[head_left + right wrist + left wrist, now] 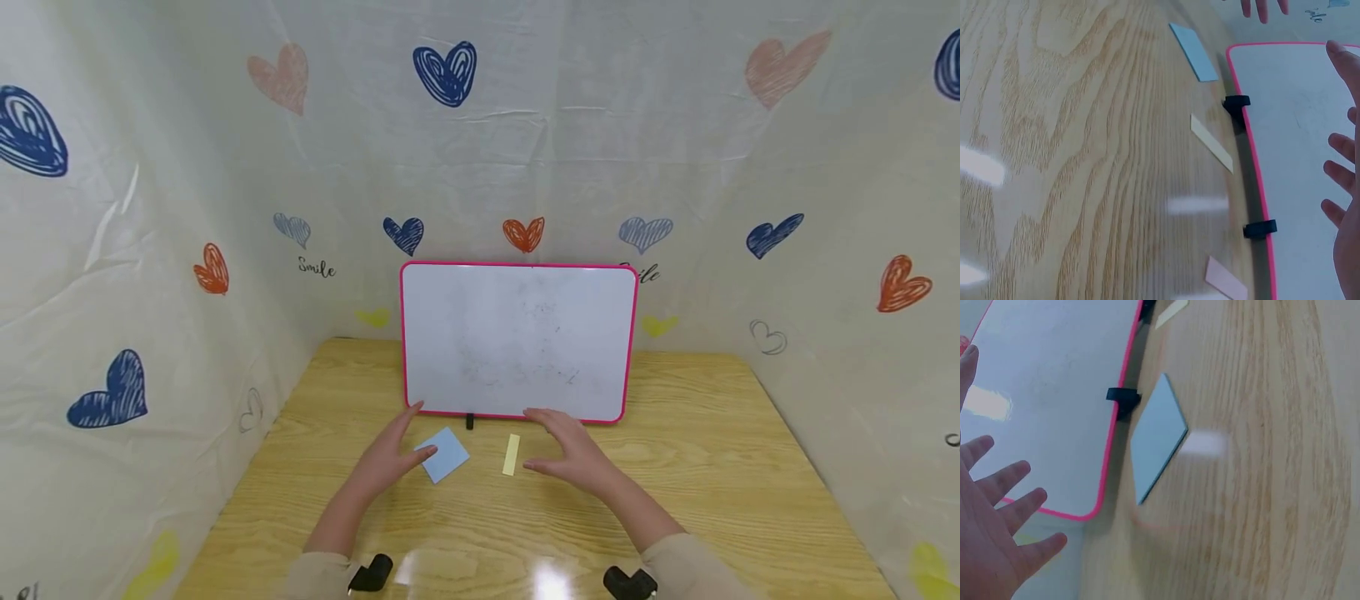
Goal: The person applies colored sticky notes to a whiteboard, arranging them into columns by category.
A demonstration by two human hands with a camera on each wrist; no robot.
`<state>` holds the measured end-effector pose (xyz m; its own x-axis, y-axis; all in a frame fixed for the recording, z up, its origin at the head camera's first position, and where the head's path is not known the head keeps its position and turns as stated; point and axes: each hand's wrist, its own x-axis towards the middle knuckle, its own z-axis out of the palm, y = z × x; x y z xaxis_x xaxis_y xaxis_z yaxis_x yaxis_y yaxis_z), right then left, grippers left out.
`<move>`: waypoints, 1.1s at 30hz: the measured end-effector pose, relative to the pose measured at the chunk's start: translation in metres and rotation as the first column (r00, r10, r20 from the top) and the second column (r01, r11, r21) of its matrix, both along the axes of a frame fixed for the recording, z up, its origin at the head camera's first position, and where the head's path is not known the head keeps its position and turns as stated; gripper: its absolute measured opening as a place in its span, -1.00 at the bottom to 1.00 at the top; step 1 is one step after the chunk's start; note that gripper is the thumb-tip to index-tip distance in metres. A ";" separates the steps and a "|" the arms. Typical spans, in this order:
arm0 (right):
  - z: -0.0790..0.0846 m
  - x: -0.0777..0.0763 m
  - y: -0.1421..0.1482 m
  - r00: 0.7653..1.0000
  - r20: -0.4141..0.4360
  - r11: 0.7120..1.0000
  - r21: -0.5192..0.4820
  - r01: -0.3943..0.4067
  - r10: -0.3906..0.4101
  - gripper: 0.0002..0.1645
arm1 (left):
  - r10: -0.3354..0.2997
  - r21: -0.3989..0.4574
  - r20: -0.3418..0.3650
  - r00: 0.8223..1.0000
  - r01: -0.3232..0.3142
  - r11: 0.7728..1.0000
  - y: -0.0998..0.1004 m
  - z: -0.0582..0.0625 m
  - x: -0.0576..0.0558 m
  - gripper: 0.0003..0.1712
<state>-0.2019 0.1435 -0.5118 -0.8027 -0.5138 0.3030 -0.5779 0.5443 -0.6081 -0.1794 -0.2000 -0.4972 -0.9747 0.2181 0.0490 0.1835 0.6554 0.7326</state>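
My left hand point(386, 454) hovers with fingers spread near the lower left corner of a pink-framed whiteboard point(517, 342). In the head view its thumb overlaps a square blue sticky note pad point(450, 458), but the left wrist view shows the hand point(991, 525) apart from the blue pad point(1157, 437). Across from it, my right hand point(573, 454) is held with fingers extended and thumb apart, gripping nothing. A narrow yellow sticky note pad point(511, 455) lies between the hands. A pink sticky note pad point(1225, 279) shows in the right wrist view; the right hand hides it in the head view.
The whiteboard stands tilted at the back of a wooden table point(480, 533), on black feet point(1260, 229) that stick out at its lower edge. Behind and at both sides hangs a pale curtain point(555, 167) printed with hearts.
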 end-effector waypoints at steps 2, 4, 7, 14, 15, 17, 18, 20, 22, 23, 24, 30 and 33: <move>-0.002 -0.001 -0.006 0.997 0.073 0.998 -0.062 -0.008 0.012 -0.11 | 0.013 0.074 0.028 1.000 -0.016 0.997 -0.001 -0.005 0.000 -0.03; -0.004 -0.002 -0.012 0.987 0.156 0.992 -0.123 -0.009 0.028 -0.14 | 0.016 0.146 0.050 0.999 -0.023 0.989 -0.002 -0.011 -0.001 -0.05; -0.007 -0.005 -0.022 0.967 0.249 0.981 -0.195 -0.010 0.059 -0.17 | 0.022 0.230 0.066 0.998 -0.037 0.972 -0.003 -0.020 -0.003 -0.11; -0.021 -0.013 -0.045 0.928 0.357 0.959 -0.284 0.000 0.106 -0.16 | 0.058 0.348 0.079 0.995 -0.082 0.934 -0.005 -0.039 -0.011 -0.14; -0.023 -0.014 -0.047 0.925 0.364 0.956 -0.294 0.001 0.111 -0.17 | 0.061 0.352 0.082 0.995 -0.086 0.932 -0.005 -0.041 -0.012 -0.13; -0.028 -0.016 -0.052 0.918 0.375 0.948 -0.318 -0.003 0.128 -0.19 | 0.066 0.360 0.101 0.993 -0.099 0.928 -0.005 -0.045 -0.014 -0.11; -0.030 -0.017 -0.054 0.915 0.378 0.945 -0.327 -0.008 0.138 -0.20 | 0.068 0.363 0.110 0.992 -0.104 0.926 -0.006 -0.047 -0.015 -0.10; -0.034 -0.020 -0.058 0.909 0.384 0.938 -0.346 -0.022 0.163 -0.21 | 0.068 0.353 0.111 0.992 -0.103 0.930 -0.007 -0.051 -0.017 -0.10; -0.038 -0.023 -0.063 0.901 0.392 0.931 -0.364 -0.035 0.187 -0.22 | 0.067 0.344 0.108 0.992 -0.100 0.933 -0.009 -0.054 -0.018 -0.11; -0.040 -0.024 -0.065 0.897 0.397 0.929 -0.367 -0.040 0.196 -0.23 | 0.065 0.340 0.104 0.992 -0.097 0.935 -0.010 -0.055 -0.019 -0.12; -0.042 -0.026 -0.067 0.892 0.403 0.927 -0.373 -0.045 0.206 -0.23 | 0.065 0.337 0.101 0.993 -0.095 0.937 -0.011 -0.057 -0.020 -0.13; -0.053 -0.030 -0.080 0.877 0.427 0.922 -0.384 -0.045 0.220 -0.25 | 0.078 0.278 0.085 0.993 -0.099 0.956 -0.016 -0.067 -0.025 -0.16; -0.057 -0.029 -0.086 0.880 0.432 0.929 -0.368 -0.030 0.200 -0.29 | 0.090 0.253 0.098 0.991 -0.113 0.961 -0.016 -0.068 -0.027 -0.20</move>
<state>-0.2313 0.0574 -0.5690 -0.8344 -0.5435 0.0918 -0.2360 0.2016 -0.9506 -0.2061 -0.2162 -0.5657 -0.9940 0.1087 0.0072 0.0562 0.4545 0.8889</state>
